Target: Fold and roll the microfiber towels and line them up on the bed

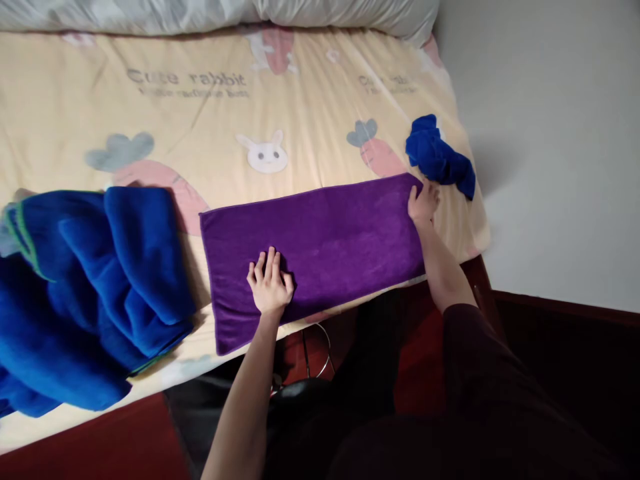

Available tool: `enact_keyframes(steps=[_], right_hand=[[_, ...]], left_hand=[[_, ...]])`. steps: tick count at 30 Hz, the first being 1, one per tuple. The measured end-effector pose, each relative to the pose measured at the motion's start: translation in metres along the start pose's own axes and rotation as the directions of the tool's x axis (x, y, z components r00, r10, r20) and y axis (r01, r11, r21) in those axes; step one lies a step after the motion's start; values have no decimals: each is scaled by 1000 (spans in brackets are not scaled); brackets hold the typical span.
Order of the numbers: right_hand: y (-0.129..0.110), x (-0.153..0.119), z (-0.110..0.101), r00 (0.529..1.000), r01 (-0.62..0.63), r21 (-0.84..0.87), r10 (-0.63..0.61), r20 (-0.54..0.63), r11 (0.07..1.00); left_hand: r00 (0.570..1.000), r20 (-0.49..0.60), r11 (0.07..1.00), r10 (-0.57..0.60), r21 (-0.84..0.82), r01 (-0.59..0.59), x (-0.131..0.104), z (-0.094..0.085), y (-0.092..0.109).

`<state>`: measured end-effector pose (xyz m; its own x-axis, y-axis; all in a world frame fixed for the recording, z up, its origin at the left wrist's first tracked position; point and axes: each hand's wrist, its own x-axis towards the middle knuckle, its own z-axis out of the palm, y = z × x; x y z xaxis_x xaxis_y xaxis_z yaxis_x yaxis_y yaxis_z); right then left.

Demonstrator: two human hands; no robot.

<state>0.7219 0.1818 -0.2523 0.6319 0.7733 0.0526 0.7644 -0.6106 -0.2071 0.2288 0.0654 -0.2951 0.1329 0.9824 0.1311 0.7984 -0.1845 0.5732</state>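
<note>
A purple towel point(325, 240) lies flat as a long rectangle along the front of the bed, its near edge close to the mattress edge. My left hand point(270, 283) rests palm down on its left part, fingers spread. At the towel's far right corner is my right hand point(424, 201), its thumb on the cloth and its other fingers apart, just past the right edge. Beyond that hand lies a small crumpled blue cloth point(440, 153). Neither hand grips anything that I can see.
A large heap of blue cloths point(110, 280), some with green edging, sits at the left. Beneath everything is a yellow bedsheet point(310, 113) with rabbit and carrot prints. Grey-white bedding point(200, 15) runs along the back. A pale wall point(550, 153) stands on the right.
</note>
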Motion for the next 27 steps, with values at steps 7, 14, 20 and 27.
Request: enact_keyframes(steps=[7,14,20,27], right_hand=[[5,42,-21,993,-105,294,85,81,950],[6,56,-10,997,-19,304,39,-60,953],[-14,-3,12,932,353,-18,-350,100,935],[-5,0,33,929,343,-79,-326,173,936]], left_hand=[[1000,4,1000,-12,-8,12,0,-1,1],[1000,-21,999,9,40,-8,-1,-1,2],[1000,3,999,-10,34,10,-1,-1,2],[1000,2,998,-3,67,3,0,-2,2]])
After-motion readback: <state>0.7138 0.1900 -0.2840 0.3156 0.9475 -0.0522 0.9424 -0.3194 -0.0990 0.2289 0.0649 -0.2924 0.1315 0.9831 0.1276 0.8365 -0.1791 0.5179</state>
